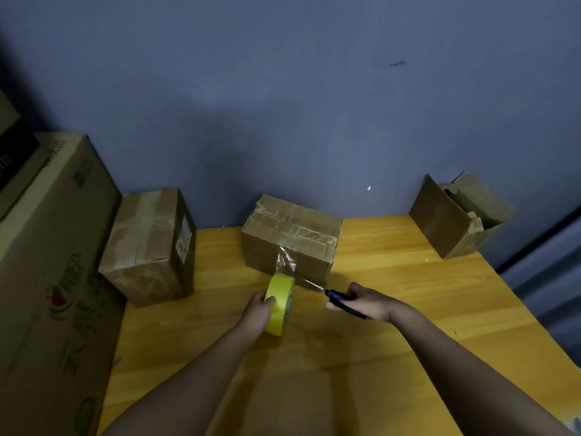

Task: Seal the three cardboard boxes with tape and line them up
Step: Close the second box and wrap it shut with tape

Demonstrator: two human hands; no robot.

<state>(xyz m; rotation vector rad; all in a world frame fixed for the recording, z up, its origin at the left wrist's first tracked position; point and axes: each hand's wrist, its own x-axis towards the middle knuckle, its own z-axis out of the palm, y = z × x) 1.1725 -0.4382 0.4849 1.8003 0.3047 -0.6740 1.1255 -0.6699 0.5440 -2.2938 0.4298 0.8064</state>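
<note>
1. Head camera view, looking down at a wooden bench (393, 309) set against a blue-grey wall.
2. The left hand (259, 313) curls its fingers around a yellow tape roll (278, 305), held on edge just in front of the middle box (289, 237).
3. A clear strip of tape (285, 261) runs from the roll up the near face of the middle box, which sits closed at the back of the bench with tape already across its top.
4. The right hand (366, 302) grips a pair of scissors (338, 297) with dark handles; the blade tips point at the strip close to the roll.
5. The step in hand appears to be cutting the strip free. To do it well, the roll should keep the strip taut, and the cut should fall near the roll so a short tail is left to press flat on the box face.
6. The left box (147, 243) stands at the bench's left edge, wrapped in tape and seemingly sealed.
7. The right box (456, 215) sits at the far right corner, well apart, its flaps open and torn; it likely needs sealing next.
8. A large printed carton (47, 278) stands off the bench to the left.
9. Nothing lies between the scissors and the strip, but slack tape could fold and stick to itself.
</note>
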